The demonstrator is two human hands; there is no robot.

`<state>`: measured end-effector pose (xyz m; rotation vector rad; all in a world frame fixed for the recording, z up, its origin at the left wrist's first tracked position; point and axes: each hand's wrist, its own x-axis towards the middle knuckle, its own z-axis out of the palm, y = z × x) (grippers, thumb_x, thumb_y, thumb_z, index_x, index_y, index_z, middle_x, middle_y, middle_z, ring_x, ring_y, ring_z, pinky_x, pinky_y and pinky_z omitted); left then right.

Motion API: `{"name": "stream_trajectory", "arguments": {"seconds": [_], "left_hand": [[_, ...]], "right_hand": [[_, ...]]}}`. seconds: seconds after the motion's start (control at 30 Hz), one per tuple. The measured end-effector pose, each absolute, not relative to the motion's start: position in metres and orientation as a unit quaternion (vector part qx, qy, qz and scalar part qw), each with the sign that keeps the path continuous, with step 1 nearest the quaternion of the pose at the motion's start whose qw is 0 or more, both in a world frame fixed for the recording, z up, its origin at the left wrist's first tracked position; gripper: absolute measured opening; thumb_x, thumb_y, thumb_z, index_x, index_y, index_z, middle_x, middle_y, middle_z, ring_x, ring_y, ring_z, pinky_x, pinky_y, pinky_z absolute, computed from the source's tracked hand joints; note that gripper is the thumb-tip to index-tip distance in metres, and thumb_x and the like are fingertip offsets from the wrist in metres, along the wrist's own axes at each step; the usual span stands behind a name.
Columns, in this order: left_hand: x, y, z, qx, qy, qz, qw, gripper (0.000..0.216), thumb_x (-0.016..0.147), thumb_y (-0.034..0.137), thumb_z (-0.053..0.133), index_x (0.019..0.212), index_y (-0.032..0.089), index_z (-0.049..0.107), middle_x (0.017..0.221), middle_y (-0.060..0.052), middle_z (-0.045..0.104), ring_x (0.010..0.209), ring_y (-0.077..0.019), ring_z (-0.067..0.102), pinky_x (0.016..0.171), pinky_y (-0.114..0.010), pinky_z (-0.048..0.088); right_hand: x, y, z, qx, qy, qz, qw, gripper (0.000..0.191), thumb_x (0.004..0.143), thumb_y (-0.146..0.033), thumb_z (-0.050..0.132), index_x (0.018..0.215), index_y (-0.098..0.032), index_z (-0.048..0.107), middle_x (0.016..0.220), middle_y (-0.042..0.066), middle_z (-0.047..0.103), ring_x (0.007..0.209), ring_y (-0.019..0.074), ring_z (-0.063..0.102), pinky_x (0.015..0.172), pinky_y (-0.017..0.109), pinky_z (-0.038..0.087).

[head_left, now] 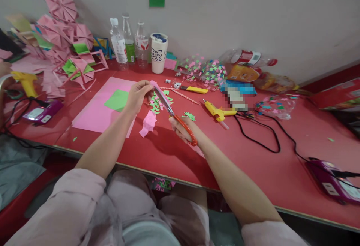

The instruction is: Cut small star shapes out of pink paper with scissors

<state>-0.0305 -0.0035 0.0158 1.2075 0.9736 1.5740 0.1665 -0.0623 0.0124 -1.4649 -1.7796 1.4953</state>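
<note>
Way left of the white cup (pixel 159 55), another person (pixel 19 171) is mostly cut off; nearer the cup, the pink paper shapes (pixel 60 32) overlap so much I can't count them; in front and left of the cup there's a big pink sheet (pixel 91 107) with a green piece (pixel 116 100) on it, partly behind my left hand (pixel 137 95); that hand's pinching a small pink bit (pixel 154 83), straight in front of the cup, lower fingers lost in shadow; my right hand (pixel 194 126), front-right of the cup, is curled round the scissors (pixel 169 109), some fingers hidden by the handles; blades are at that bit, can't tell how far apart; further right of the cup, pixelation (pixel 239 98) hides something behind the yellow glue gun (pixel 218 111); far right, a red box (pixel 340 92) gets cut off.
</note>
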Motion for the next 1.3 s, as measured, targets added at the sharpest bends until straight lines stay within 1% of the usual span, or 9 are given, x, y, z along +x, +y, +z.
{"name": "stream_trajectory", "arguments": {"seconds": [0.13, 0.3, 0.4, 0.5, 0.73, 0.87, 1.13, 1.3], "left_hand": [[-0.032, -0.002, 0.014, 0.491, 0.385, 0.635, 0.454, 0.013, 0.07, 0.017, 0.055, 0.058, 0.018, 0.054, 0.047, 0.005, 0.053, 0.037, -0.0031, 0.046, 0.038, -0.015, 0.037], [-0.036, 0.0, 0.012, 0.487, 0.391, 0.647, 0.437, 0.01, 0.071, 0.019, 0.056, 0.061, 0.018, 0.054, 0.048, 0.005, 0.052, 0.038, -0.0028, 0.044, 0.039, -0.015, 0.037], [-0.036, 0.0, 0.013, 0.487, 0.396, 0.651, 0.427, 0.011, 0.071, 0.018, 0.056, 0.061, 0.019, 0.052, 0.049, 0.006, 0.051, 0.039, -0.0026, 0.044, 0.04, -0.015, 0.037], [-0.034, -0.001, 0.014, 0.485, 0.397, 0.652, 0.427, 0.011, 0.074, 0.018, 0.056, 0.063, 0.019, 0.052, 0.051, 0.006, 0.05, 0.039, -0.0024, 0.043, 0.04, -0.015, 0.036], [-0.029, -0.003, 0.013, 0.47, 0.371, 0.667, 0.444, 0.009, 0.074, 0.019, 0.058, 0.067, 0.019, 0.053, 0.053, 0.006, 0.054, 0.041, -0.0026, 0.046, 0.042, -0.015, 0.037], [-0.025, -0.005, 0.012, 0.464, 0.373, 0.665, 0.451, 0.012, 0.074, 0.023, 0.06, 0.067, 0.019, 0.051, 0.053, 0.006, 0.054, 0.041, -0.0025, 0.046, 0.042, -0.016, 0.037], [-0.016, -0.008, 0.011, 0.458, 0.357, 0.678, 0.451, 0.017, 0.077, 0.024, 0.063, 0.066, 0.018, 0.051, 0.052, 0.006, 0.053, 0.042, -0.0024, 0.047, 0.042, -0.016, 0.036], [-0.013, -0.007, 0.009, 0.45, 0.359, 0.68, 0.455, 0.018, 0.077, 0.026, 0.064, 0.065, 0.018, 0.052, 0.053, 0.006, 0.054, 0.042, -0.0019, 0.047, 0.042, -0.015, 0.037]], "right_hand": [[0.167, -0.062, 0.013, -0.514, -0.633, 0.543, 0.2, 0.05, 0.076, -0.065, 0.056, 0.058, -0.021, 0.041, 0.029, -0.009, 0.033, 0.021, 0.0069, 0.033, 0.025, 0.019, 0.027], [0.171, -0.061, 0.012, -0.497, -0.643, 0.551, 0.189, 0.049, 0.077, -0.065, 0.055, 0.059, -0.02, 0.042, 0.03, -0.01, 0.032, 0.022, 0.0066, 0.033, 0.026, 0.019, 0.027], [0.17, -0.064, 0.013, -0.481, -0.648, 0.555, 0.201, 0.048, 0.079, -0.063, 0.052, 0.061, -0.02, 0.043, 0.031, -0.01, 0.033, 0.023, 0.0061, 0.033, 0.029, 0.019, 0.029], [0.168, -0.068, 0.015, -0.482, -0.641, 0.558, 0.214, 0.047, 0.082, -0.061, 0.05, 0.061, -0.02, 0.043, 0.032, -0.01, 0.033, 0.024, 0.0056, 0.033, 0.029, 0.018, 0.028], [0.167, -0.072, 0.016, -0.463, -0.642, 0.567, 0.23, 0.043, 0.083, -0.057, 0.05, 0.063, -0.02, 0.044, 0.034, -0.009, 0.034, 0.026, 0.0058, 0.033, 0.032, 0.019, 0.029], [0.165, -0.074, 0.018, -0.463, -0.64, 0.564, 0.239, 0.042, 0.083, -0.056, 0.052, 0.063, -0.02, 0.044, 0.034, -0.009, 0.034, 0.027, 0.006, 0.033, 0.034, 0.02, 0.03], [0.159, -0.079, 0.017, -0.473, -0.627, 0.559, 0.266, 0.04, 0.086, -0.053, 0.048, 0.064, -0.02, 0.043, 0.035, -0.009, 0.034, 0.029, 0.0056, 0.031, 0.033, 0.018, 0.03], [0.157, -0.08, 0.015, -0.483, -0.629, 0.546, 0.271, 0.043, 0.086, -0.057, 0.045, 0.064, -0.02, 0.042, 0.035, -0.009, 0.034, 0.028, 0.0059, 0.032, 0.032, 0.019, 0.029]]}}
